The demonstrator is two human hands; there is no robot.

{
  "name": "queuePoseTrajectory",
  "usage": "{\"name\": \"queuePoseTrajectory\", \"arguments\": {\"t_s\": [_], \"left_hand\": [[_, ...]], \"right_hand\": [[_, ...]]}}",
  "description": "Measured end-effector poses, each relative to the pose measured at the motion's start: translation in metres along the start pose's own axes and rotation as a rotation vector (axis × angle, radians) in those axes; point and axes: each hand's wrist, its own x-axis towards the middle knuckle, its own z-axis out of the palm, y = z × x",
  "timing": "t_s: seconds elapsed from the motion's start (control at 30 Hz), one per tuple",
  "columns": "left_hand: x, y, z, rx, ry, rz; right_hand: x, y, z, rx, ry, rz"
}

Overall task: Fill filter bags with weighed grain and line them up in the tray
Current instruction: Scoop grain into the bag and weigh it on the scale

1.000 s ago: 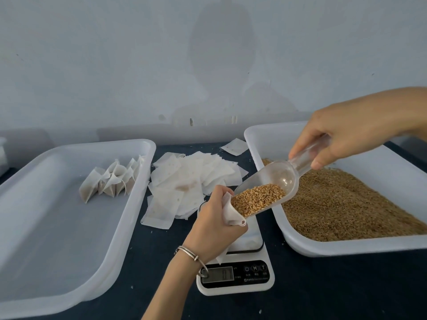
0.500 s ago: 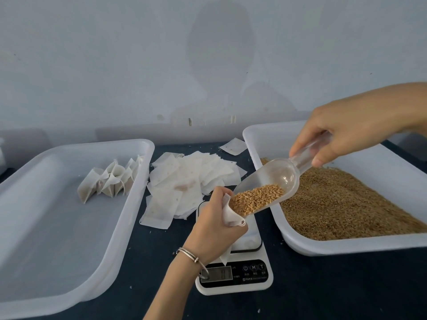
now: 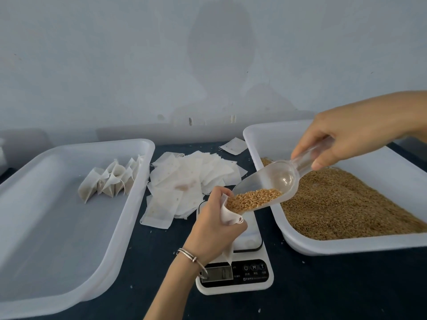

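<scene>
Above the scale (image 3: 235,271), left hand (image 3: 212,229) grips an open filter bag (image 3: 230,215) by its mouth. Right hand (image 3: 346,137) pinches the handle of a clear scoop (image 3: 272,183), tilted down with its lip at the bag mouth, grain (image 3: 254,198) heaped at the lip. Filled bags (image 3: 111,179) stand in a row in the left tray (image 3: 69,262). Empty bags (image 3: 184,183) lie piled on the table (image 3: 323,292) between the trays; right tray (image 3: 346,244) holds bulk grain.

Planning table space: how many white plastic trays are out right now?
2. One tray sits left, holding filled filter bags; the other tray sits right, holding loose grain.
</scene>
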Motion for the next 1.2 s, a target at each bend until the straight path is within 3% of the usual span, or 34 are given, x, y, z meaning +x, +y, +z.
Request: {"name": "queuePoseTrajectory", "arguments": {"t_s": [0.13, 0.4, 0.57, 0.7, 0.8, 0.9, 1.07, 1.2], "left_hand": [[0.000, 0.000, -0.001, -0.074, 0.030, 0.009], [0.007, -0.014, -0.013, -0.429, 0.143, -0.022], [0.027, -0.017, -0.027, -0.158, 0.102, 0.015], [0.040, -0.021, -0.022, 0.206, -0.124, 0.078], [0.044, -0.027, -0.009, 0.331, -0.229, 0.054], [0.044, -0.029, 0.001, 0.366, -0.163, 0.061], [0.039, -0.023, 0.006, 0.304, -0.013, 0.092], [0.035, -0.020, 0.007, 0.284, 0.032, 0.104]], "right_hand": [[0.000, 0.010, 0.013, 0.131, -0.007, 0.010], [-0.001, 0.040, 0.052, 0.654, -0.014, -0.021], [0.008, 0.060, 0.094, 0.927, 0.253, 0.113], [0.023, 0.073, 0.135, 0.791, 0.437, 0.348], [0.029, 0.077, 0.157, 0.570, 0.361, 0.462], [0.034, 0.074, 0.166, 0.433, 0.252, 0.489], [0.035, 0.067, 0.165, 0.272, 0.247, 0.498], [0.026, 0.052, 0.158, 0.228, 0.451, 0.510]]}}
